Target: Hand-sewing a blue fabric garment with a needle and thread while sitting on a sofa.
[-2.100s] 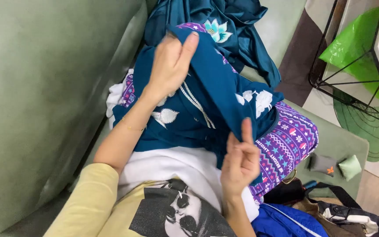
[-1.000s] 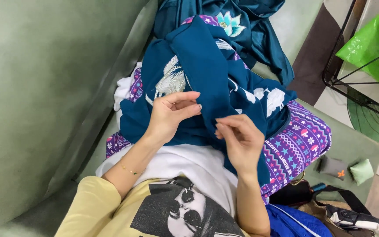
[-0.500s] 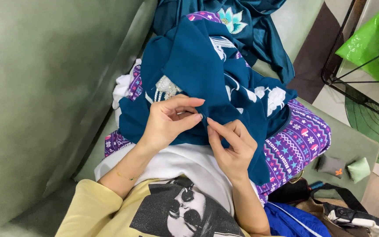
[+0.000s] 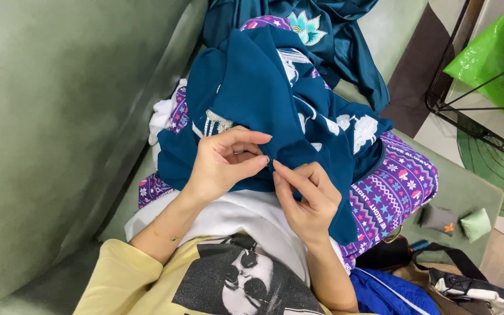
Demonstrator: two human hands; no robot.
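Note:
A dark teal garment [image 4: 263, 87] with white flower embroidery lies bunched on my lap, over purple patterned trousers [image 4: 398, 186]. My left hand [image 4: 226, 160] pinches a fold of the teal cloth between thumb and fingers near its lower edge. Right beside it, my right hand [image 4: 304, 195] pinches the same edge, fingertips almost touching the left ones. A white shirt [image 4: 246, 216] shows under both wrists, and a yellow printed top [image 4: 217, 280] lies nearest the camera.
I sit on a green sofa [image 4: 59, 128] whose back rises at the left. More teal fabric [image 4: 328, 35] is piled further away. A black wire rack [image 4: 485, 87] with a green bag stands at the right, and bags [image 4: 456, 286] lie by the sofa's end.
Both hands came down from a raised, spread hold on the garment and met at its lower edge. The teal cloth has been folded over and gathered toward me.

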